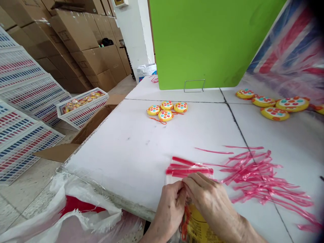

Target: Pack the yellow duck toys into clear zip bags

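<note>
My left hand and my right hand meet at the table's near edge, both closed, fingertips pinched together on a plastic bag. The bag is clear with yellow and dark print, and an orange cord shows inside it. What exactly lies between the fingertips is hidden. Just beyond my fingers are clear plastic packets with red bands, lying flat. A loose heap of pink plastic strips spreads to the right of my right hand.
Several yellow oval toys with coloured dots lie mid-table, more at the right. A green board stands at the back. Left of the table are an open carton, a white basket of packets, stacked crates and a woven sack.
</note>
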The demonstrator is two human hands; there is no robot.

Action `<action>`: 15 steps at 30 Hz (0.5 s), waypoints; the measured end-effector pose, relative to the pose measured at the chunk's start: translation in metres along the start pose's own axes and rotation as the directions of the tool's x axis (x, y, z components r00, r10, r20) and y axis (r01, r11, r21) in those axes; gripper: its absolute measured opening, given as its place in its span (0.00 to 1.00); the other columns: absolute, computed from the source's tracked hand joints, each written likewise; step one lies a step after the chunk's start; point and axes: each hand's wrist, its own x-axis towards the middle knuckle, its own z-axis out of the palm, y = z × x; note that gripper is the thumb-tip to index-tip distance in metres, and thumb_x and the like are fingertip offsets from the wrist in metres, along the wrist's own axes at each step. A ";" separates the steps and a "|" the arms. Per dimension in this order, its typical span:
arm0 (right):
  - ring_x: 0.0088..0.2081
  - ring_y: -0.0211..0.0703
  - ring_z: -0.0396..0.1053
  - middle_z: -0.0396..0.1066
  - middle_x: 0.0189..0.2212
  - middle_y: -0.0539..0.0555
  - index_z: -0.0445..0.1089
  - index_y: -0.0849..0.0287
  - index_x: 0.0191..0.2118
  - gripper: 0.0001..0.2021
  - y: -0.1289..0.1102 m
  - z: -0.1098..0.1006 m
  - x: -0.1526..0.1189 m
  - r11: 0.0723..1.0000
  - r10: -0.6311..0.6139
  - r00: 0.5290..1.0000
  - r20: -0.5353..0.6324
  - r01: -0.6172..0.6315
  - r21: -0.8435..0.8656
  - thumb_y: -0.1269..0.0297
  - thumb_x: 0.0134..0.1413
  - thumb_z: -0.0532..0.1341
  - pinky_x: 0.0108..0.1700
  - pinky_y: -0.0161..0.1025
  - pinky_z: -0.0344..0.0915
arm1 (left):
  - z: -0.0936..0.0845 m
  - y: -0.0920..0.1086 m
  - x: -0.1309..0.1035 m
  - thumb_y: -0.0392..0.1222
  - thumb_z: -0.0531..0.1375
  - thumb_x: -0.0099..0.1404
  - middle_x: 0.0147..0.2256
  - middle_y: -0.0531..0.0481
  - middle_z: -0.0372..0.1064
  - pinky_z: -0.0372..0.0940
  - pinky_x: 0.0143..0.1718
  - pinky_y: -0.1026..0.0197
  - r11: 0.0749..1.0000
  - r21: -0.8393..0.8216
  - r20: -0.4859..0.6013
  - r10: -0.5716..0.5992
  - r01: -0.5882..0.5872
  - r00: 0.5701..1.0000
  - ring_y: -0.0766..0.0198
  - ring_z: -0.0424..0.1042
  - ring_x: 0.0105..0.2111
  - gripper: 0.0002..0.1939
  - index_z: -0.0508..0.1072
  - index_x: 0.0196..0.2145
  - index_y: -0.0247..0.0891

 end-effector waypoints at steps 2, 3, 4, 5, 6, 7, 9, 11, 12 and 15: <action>0.24 0.40 0.62 0.66 0.24 0.48 0.62 0.57 0.25 0.13 0.001 -0.002 -0.001 1.000 -0.001 0.999 0.045 0.002 -0.017 0.85 0.41 0.56 0.23 0.37 0.47 | 0.002 0.000 0.000 0.37 0.51 0.65 0.23 0.53 0.64 0.56 0.27 0.66 0.999 0.039 -0.004 0.018 -0.018 1.000 0.65 0.63 0.26 0.12 0.66 0.24 0.35; 0.23 0.39 0.62 0.66 0.24 0.47 0.62 0.57 0.25 0.14 0.001 -0.002 -0.001 1.000 0.002 0.998 0.057 -0.001 -0.018 0.86 0.41 0.55 0.24 0.37 0.47 | 0.002 0.000 0.000 0.37 0.50 0.66 0.23 0.53 0.64 0.56 0.27 0.66 0.998 0.050 -0.001 0.027 -0.027 1.000 0.65 0.63 0.26 0.13 0.66 0.24 0.35; 0.23 0.39 0.62 0.67 0.24 0.47 0.62 0.57 0.25 0.14 0.000 -0.003 -0.001 1.000 0.002 0.998 0.060 -0.001 -0.019 0.85 0.41 0.55 0.23 0.37 0.47 | 0.003 0.000 0.000 0.37 0.50 0.66 0.23 0.53 0.65 0.56 0.27 0.66 0.997 0.065 -0.001 0.035 -0.035 0.999 0.65 0.64 0.26 0.13 0.67 0.25 0.35; 0.23 0.39 0.63 0.67 0.24 0.47 0.62 0.57 0.25 0.13 0.000 -0.002 0.000 1.000 0.004 0.999 0.053 -0.003 -0.021 0.85 0.43 0.55 0.23 0.37 0.47 | 0.003 0.000 0.000 0.37 0.50 0.66 0.23 0.52 0.65 0.56 0.27 0.66 0.995 0.086 -0.006 0.043 -0.043 0.999 0.65 0.64 0.26 0.13 0.67 0.25 0.36; 0.23 0.39 0.63 0.67 0.24 0.48 0.62 0.57 0.25 0.12 -0.001 -0.002 0.001 1.000 0.013 0.999 0.036 -0.013 -0.021 0.83 0.46 0.55 0.23 0.36 0.48 | 0.003 0.001 0.000 0.37 0.50 0.67 0.23 0.52 0.66 0.55 0.27 0.66 0.993 0.112 -0.010 0.050 -0.048 0.999 0.65 0.64 0.25 0.13 0.67 0.25 0.36; 0.24 0.40 0.64 0.67 0.23 0.48 0.63 0.57 0.25 0.11 -0.001 -0.002 0.003 1.000 0.030 0.999 0.020 -0.029 -0.011 0.81 0.49 0.55 0.24 0.36 0.50 | 0.004 0.001 -0.001 0.38 0.50 0.67 0.23 0.52 0.66 0.55 0.26 0.66 0.989 0.138 -0.012 0.056 -0.054 0.998 0.65 0.64 0.25 0.13 0.68 0.26 0.36; 0.24 0.39 0.66 0.69 0.24 0.49 0.65 0.57 0.26 0.10 0.003 -0.004 0.005 0.993 0.095 0.995 0.007 -0.095 0.074 0.76 0.55 0.55 0.25 0.35 0.55 | 0.003 0.000 -0.002 0.40 0.50 0.68 0.24 0.51 0.69 0.57 0.27 0.66 0.984 0.162 -0.011 0.072 -0.069 0.997 0.64 0.67 0.25 0.13 0.70 0.28 0.37; 0.25 0.38 0.69 0.72 0.27 0.50 0.68 0.57 0.30 0.09 0.017 -0.009 0.002 0.959 0.192 0.981 0.006 -0.189 0.213 0.70 0.59 0.53 0.27 0.33 0.62 | 0.001 -0.002 -0.004 0.42 0.50 0.69 0.28 0.49 0.73 0.61 0.31 0.66 0.988 0.132 -0.006 0.075 -0.073 0.997 0.62 0.71 0.29 0.13 0.71 0.32 0.38; 0.26 0.37 0.70 0.74 0.28 0.51 0.69 0.57 0.33 0.09 0.029 -0.012 -0.004 0.934 0.253 0.968 0.002 -0.244 0.262 0.68 0.60 0.52 0.28 0.33 0.64 | -0.001 -0.003 -0.004 0.43 0.50 0.69 0.30 0.48 0.74 0.62 0.33 0.65 0.992 0.108 -0.011 0.068 -0.066 0.998 0.61 0.73 0.31 0.13 0.71 0.34 0.38; 0.25 0.41 0.72 0.75 0.28 0.52 0.71 0.54 0.34 0.08 0.084 -0.023 -0.039 0.868 0.473 0.879 -0.064 -0.452 0.205 0.59 0.55 0.56 0.27 0.36 0.67 | -0.006 -0.009 -0.003 0.46 0.49 0.69 0.30 0.45 0.75 0.65 0.35 0.64 0.997 0.071 -0.049 0.028 -0.024 0.998 0.59 0.74 0.32 0.14 0.70 0.32 0.38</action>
